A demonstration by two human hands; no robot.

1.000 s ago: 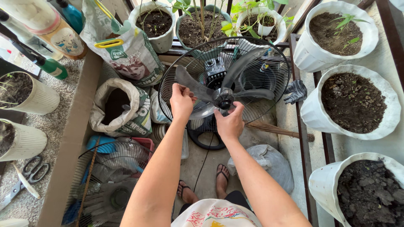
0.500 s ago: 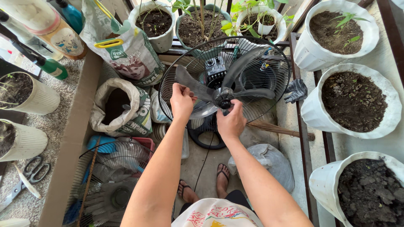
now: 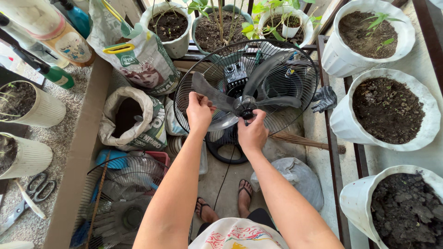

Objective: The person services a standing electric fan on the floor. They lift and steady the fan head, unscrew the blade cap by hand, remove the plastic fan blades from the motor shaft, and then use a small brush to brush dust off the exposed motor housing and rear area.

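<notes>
The left hand [image 3: 199, 112] pinches a translucent grey plastic fan blade [image 3: 210, 92]; the right hand [image 3: 252, 133] closes around the black hub cap [image 3: 245, 107], its fingertips hidden behind it.

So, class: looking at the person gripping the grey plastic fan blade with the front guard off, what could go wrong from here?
1. The left hand grips the grey plastic fan blade while the right hand works at the black hub; a forced blade might crack.
2. The dark power cord trails near sandalled feet, possibly a trip hazard.
3. The detached wire guard lies close by, perhaps easy to step on.
</notes>
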